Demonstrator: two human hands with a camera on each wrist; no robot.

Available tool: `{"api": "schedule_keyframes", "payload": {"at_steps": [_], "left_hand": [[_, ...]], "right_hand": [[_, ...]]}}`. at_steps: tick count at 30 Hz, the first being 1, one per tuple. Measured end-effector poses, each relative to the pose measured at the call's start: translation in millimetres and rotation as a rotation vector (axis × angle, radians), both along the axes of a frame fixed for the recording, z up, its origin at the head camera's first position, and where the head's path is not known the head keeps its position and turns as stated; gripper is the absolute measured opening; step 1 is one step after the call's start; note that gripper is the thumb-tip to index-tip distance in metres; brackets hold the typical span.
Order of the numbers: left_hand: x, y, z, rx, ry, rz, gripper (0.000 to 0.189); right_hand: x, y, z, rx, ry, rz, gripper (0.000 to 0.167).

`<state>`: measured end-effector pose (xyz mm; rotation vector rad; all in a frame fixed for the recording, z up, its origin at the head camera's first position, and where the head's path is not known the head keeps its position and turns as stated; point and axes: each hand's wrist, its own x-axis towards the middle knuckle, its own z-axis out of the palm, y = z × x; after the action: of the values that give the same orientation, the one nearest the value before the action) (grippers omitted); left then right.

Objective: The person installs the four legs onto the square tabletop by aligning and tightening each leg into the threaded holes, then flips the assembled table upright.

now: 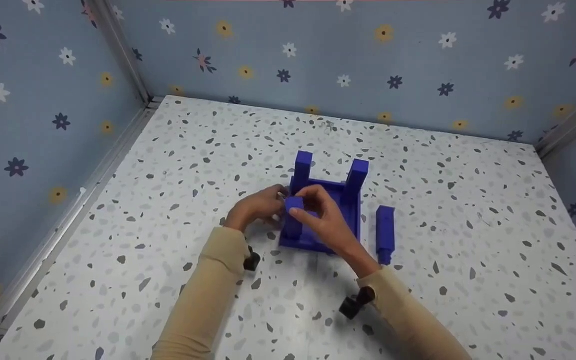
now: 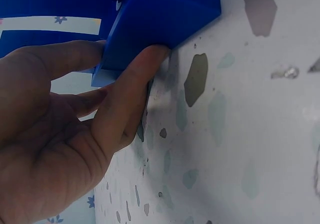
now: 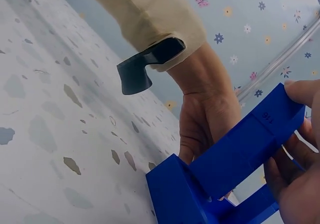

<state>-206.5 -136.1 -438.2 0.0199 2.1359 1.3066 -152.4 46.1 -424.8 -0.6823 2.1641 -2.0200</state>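
Note:
A blue tray-like base (image 1: 313, 246) with a raised rim lies on the speckled table, shaped like an upturned small table. One blue square leg (image 1: 294, 227) stands at its near left corner, and a number is marked on its side in the right wrist view. My right hand (image 1: 329, 220) pinches this leg near its top between thumb and fingers. My left hand (image 1: 258, 206) holds the base's left edge, with fingertips against the blue wall (image 2: 155, 19) in the left wrist view. Two more legs, one far left (image 1: 303, 167) and one far right (image 1: 357, 179), stand upright at the far corners.
A loose blue leg (image 1: 385, 230) with a narrower peg end lies on the table to the right of the base. Flower-patterned panels (image 1: 318, 60) enclose the speckled table (image 1: 468, 225) at the back and sides. Black wrist mounts (image 1: 353, 304) jut from the beige sleeves.

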Motion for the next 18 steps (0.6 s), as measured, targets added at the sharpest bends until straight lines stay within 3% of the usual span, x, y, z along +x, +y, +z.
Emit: {"api": "schedule_keyframes", "payload": {"at_steps": [8,13,18], "left_hand": [[0.1,1.2,1.8,0.001,0.006,-0.005,0.052],[-0.1,1.6,2.0,0.009,0.013,-0.006,0.050],[-0.4,0.5,-0.3,0.014,0.015,-0.008,0.048]], "right_hand": [[16.6,-3.0,25.2,0.064,0.037,-0.056,0.031],[12.4,-1.8,18.2,0.035,0.049,-0.050,0.033],[0.1,2.0,2.9,-0.078,-0.023,0.015,0.028]]}}
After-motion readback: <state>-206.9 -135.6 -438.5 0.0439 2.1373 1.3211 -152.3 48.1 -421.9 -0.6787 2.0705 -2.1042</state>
